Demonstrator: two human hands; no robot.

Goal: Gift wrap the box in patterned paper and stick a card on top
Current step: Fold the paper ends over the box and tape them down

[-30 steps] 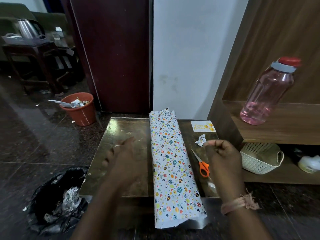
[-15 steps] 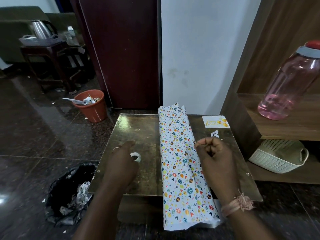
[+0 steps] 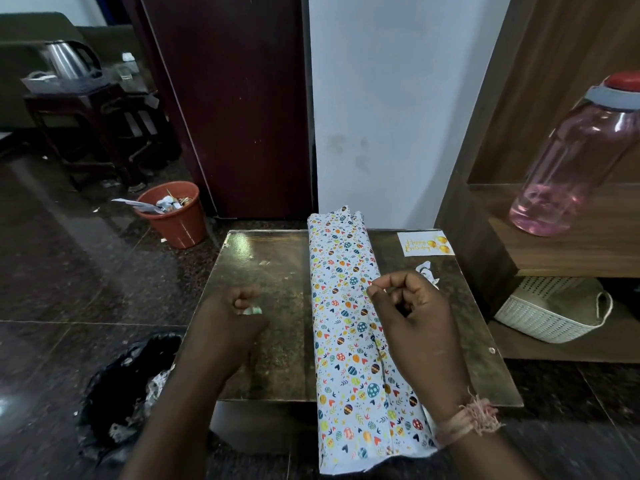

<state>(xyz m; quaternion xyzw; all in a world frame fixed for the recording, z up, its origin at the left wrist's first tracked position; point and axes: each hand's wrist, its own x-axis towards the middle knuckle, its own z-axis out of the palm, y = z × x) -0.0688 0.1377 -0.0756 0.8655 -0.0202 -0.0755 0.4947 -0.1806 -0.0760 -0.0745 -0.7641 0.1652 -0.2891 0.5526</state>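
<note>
Nearest to us, the open end of the wrapped box (image 3: 349, 341) overhangs the front edge of the desk (image 3: 277, 358), and the patterned paper there ends in a loose, unfolded lip. From here the long parcel runs straight away from us down the middle of the desk.

Just left of the box, our left hand (image 3: 228, 323) hovers low over the desktop with fingers curled round a small pale roll, which we take for the tape (image 3: 252, 310), though it is mostly hidden. On the box's right flank our right hand (image 3: 412, 313) is curled, thumb and forefinger pinched together right at the seam; if a strip of tape is between them, it is too clear to see, so we cannot tell whether it holds anything.

The step, as we judge it, is taping the long seam. To do it well, we keep the overlap pulled snug against the box, lay the strip flat across the seam, and rub it down from the middle outward. Then the two ends need folding.

Right of the box, beyond our right hand, lies a crumpled white scrap (image 3: 426, 270). Farther still, at the desk's far right corner, the birthday card (image 3: 425, 243) waits well apart from the box, not yet stuck on.
</note>
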